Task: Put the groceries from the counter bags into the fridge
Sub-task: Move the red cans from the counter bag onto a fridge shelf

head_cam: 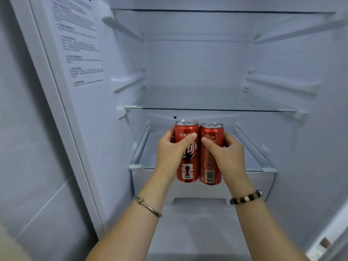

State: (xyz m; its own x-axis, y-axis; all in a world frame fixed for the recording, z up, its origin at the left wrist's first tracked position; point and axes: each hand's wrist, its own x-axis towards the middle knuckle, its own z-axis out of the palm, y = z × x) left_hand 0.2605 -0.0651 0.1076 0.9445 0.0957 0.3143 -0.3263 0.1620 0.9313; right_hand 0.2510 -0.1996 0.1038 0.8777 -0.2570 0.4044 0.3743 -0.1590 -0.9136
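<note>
I hold two tall red soda cans upright, side by side and touching, in front of the open fridge. My left hand (170,149) grips the left can (187,166), which shows a white logo. My right hand (225,153) grips the right can (210,166), which shows a barcode. Both cans hang in the air just above the front edge of the lowest glass shelf (150,147). The counter bags are out of view.
The fridge interior is white. A middle glass shelf (263,109) and a top glass shelf (282,13) sit above the cans. A clear drawer (259,185) lies under the lowest shelf. A printed sheet (81,53) covers the left inner wall.
</note>
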